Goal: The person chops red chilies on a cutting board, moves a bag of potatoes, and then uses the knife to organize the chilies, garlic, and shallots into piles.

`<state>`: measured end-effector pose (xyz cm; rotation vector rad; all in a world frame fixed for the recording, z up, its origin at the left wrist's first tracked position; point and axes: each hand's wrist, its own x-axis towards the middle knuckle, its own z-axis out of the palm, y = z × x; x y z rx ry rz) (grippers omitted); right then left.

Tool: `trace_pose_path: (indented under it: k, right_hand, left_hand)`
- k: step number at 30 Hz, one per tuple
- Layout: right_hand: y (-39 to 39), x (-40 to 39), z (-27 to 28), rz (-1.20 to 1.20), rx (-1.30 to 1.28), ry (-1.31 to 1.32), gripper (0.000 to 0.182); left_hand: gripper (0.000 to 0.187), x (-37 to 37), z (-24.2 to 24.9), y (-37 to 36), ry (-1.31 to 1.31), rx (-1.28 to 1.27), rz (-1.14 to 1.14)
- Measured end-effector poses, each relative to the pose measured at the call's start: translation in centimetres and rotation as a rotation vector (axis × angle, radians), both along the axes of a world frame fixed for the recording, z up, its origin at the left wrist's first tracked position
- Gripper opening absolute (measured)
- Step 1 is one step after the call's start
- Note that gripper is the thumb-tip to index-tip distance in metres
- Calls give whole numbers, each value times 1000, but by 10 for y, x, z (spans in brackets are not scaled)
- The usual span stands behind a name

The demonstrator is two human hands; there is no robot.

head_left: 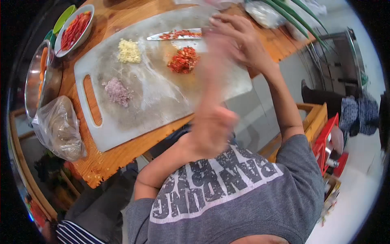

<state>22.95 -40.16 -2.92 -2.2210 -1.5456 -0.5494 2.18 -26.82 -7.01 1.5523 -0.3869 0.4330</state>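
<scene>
My left hand [213, 130] is smeared by motion in front of my shirt, near the board's front edge; its fingers cannot be made out. My right hand [239, 38] is over the board's right part, beside the handle end of a knife; blur hides whether it grips anything. Chopped red bits lie along the knife blade [152, 37]. On the grey-white cutting board [150, 120] are separate heaps of chopped red chili [183, 60], pale yellow minced pieces [129, 51] and pinkish-purple minced pieces [117, 92].
Left of the board are a white bowl of red chilies [75, 32], a metal bowl [53, 79] with orange pieces and a plastic bag [63, 128]. Green stalks [290, 18] lie at the upper right. A red crate [323, 146] stands right of my arm.
</scene>
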Motion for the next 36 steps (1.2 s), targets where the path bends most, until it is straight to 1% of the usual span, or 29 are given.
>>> trace_pose_path:
  k: [1, 3, 4, 5, 6, 7, 8, 9, 10, 11, 13, 14, 16, 18, 19, 20, 22, 23, 24, 25, 26, 27, 29, 30, 31, 32, 33, 34, 36]
  right_hand:
    - [-9, -10, 6, -42, 96, 120, 44]
    - [-33, -31, 28, -94, 283, 368, 44]
    - [-48, -51, 49, -193, 409, 715, 46]
    - [-69, -74, 70, -283, 526, 1063, 50]
    - [-99, -93, 87, -191, 768, 917, 53]
    - [-128, -112, 104, -82, 982, 725, 57]
    - [-158, -131, 121, 10, 1137, 515, 62]
    - [-170, -164, 145, 33, 1439, 191, 56]
    - [-175, -188, 157, 5, 1507, -2, 55]
    - [-177, -204, 163, -6, 1503, -113, 54]
    - [-174, -232, 167, -12, 1481, -257, 52]
    - [-170, -234, 166, -25, 1443, -269, 51]
    - [-161, -229, 163, -67, 1326, -244, 49]
    - [-150, -228, 152, -109, 1167, -152, 47]
    - [-140, -233, 147, -75, 1049, -55, 46]
    - [-124, -244, 138, 85, 880, 136, 45]
    - [-81, -267, 117, 596, 359, 765, 44]
    - [-58, -280, 97, 713, 82, 964, 43]
    - [-39, -290, 74, 703, -136, 1014, 42]
    - [-22, -292, 55, 593, 31, 437, 45]
    - [-46, -278, 55, 345, -162, 492, 40]
    - [-59, -246, 82, 154, -321, 553, 34]
    - [-98, -216, 96, -211, -32, 186, 22]
    - [-120, -215, 88, -420, 411, -196, 18]
    - [-141, -214, 93, -538, 707, -349, 19]
    - [-149, -226, 108, -532, 878, -435, 19]
    - [-150, -243, 104, -422, 929, -449, 20]
    - [-134, -254, 95, -220, 846, -365, 21]
    - [-94, -265, 68, 197, 338, -14, 22]
  left_hand:
    - [39, 2, 9, -28, -42, 236, -530]
    - [32, -26, 40, -99, -363, -101, -606]
    - [32, -16, 58, -92, -333, 194, -782]
    - [32, 9, 91, -77, -293, 498, -934]
    - [33, 22, 111, -67, -251, 822, -1075]
    - [30, 12, 58, -83, -368, 290, -339]
    - [30, 20, 62, -64, -323, 462, -383]
    - [31, 15, 60, -35, -239, 626, -438]
    - [30, 2, 58, -13, 38, 567, -621]
    - [32, -11, 57, 4, 218, 658, -711]
    - [34, -39, 42, 32, 266, 762, -621]
    - [32, -51, 42, 40, 288, 717, -520]
    - [35, -67, 36, 49, 230, 575, -314]
    - [38, -85, 53, 61, 170, 510, -179]
    - [39, -95, 67, 70, 193, 566, -144]
    - [41, -106, 74, 82, 205, 624, -113]
    - [39, -125, 88, 95, 126, 766, -61]
    - [39, -131, 93, 97, 59, 852, -34]
    - [38, -133, 94, 93, -40, 933, -6]
    - [37, -131, 95, 78, -148, 1002, 20]
    - [36, -130, 88, 66, -245, 1072, 56]
    - [36, -129, 82, 49, -310, 1129, 68]
    - [35, -129, 79, 30, -298, 1174, 107]
    - [34, -130, 80, 29, -192, 1175, 96]
    - [36, -134, 88, 37, 141, 1174, 52]
    - [38, -139, 96, 45, 466, 1184, 46]
    - [40, -150, 100, 48, 802, 1157, 2]
    - [38, -156, 102, 52, 464, 961, 166]
    - [42, -160, 119, 67, 77, 1196, 366]
